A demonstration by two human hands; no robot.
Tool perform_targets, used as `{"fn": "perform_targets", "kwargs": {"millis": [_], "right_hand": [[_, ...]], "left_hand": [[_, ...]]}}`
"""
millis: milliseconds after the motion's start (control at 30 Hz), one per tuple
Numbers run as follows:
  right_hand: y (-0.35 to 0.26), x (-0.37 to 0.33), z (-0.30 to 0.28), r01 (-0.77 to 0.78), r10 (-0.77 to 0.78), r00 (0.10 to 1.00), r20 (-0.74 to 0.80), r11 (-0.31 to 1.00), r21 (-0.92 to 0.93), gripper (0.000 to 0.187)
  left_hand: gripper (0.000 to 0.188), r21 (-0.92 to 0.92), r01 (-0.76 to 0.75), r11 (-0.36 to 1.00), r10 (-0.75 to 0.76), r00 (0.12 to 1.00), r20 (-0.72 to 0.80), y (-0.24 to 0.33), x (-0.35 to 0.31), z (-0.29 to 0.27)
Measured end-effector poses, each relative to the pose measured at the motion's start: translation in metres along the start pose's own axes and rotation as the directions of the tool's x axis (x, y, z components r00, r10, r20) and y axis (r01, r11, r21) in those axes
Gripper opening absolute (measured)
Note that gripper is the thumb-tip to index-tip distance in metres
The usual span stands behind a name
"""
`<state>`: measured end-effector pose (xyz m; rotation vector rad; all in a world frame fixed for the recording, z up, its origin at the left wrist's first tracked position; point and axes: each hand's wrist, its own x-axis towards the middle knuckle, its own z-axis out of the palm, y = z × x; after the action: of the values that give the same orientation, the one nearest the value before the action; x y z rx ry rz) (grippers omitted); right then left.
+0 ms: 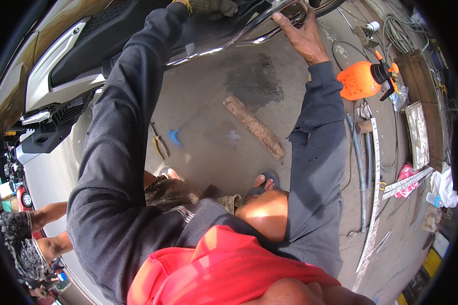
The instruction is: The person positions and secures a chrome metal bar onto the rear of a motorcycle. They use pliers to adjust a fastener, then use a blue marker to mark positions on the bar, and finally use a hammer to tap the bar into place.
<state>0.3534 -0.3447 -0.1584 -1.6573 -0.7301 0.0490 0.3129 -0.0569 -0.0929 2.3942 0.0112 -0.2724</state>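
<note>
A motor scooter with white and black body panels [68,71] fills the upper left. Along its underside runs a bent chrome tubular bar [208,52]. My bare right hand [306,41] closes round the bar's looped end at the top, thumb on the near side and fingers partly behind the tube. My left hand [209,7], in a dirty work glove, lies against the scooter's dark underside, left of the right hand. The upper edge cuts it off, and its grip does not show clearly.
On the concrete lie a wooden plank [253,126], pliers [161,145] and a blue-handled tool [175,137]. At right are an orange spray bottle [360,80], pipes [359,173], coiled cable [399,31] and a wooden box [420,81]. Another person's legs [51,229] show at left.
</note>
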Motion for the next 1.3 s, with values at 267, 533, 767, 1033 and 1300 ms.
{"fn": "perform_targets", "kwargs": {"millis": [267, 533, 767, 1033, 1300], "right_hand": [[0.018, 0.004, 0.006, 0.128, -0.141, 0.984, -0.107, 0.985, -0.117, 0.104], [0.071, -0.16, 0.097, -0.391, 0.396, 0.918, -0.002, 0.905, -0.166, 0.032], [0.084, -0.207, 0.159, -0.305, 0.364, 0.906, 0.218, 0.916, -0.262, 0.03], [0.071, -0.175, 0.148, -0.332, 0.351, 0.931, 0.104, 0.929, -0.164, 0.029], [0.068, -0.182, 0.153, -0.337, 0.352, 0.919, 0.175, 0.935, -0.114, 0.032]], "left_hand": [[0.037, -0.013, 0.132, 0.991, -0.132, 0.98, -0.152, -0.013, -0.025, 0.028], [0.047, 0.633, -0.036, 0.773, 0.225, 0.949, -0.22, -0.052, -0.131, 0.012], [0.05, 0.642, -0.064, 0.764, 0.302, 0.914, -0.269, -0.045, -0.102, 0.061], [0.037, 0.333, 0.056, 0.941, 0.051, 0.951, -0.304, -0.039, -0.067, 0.053], [0.039, 0.658, 0.205, 0.725, 0.039, 0.941, -0.336, -0.022, -0.056, 0.067]]}}
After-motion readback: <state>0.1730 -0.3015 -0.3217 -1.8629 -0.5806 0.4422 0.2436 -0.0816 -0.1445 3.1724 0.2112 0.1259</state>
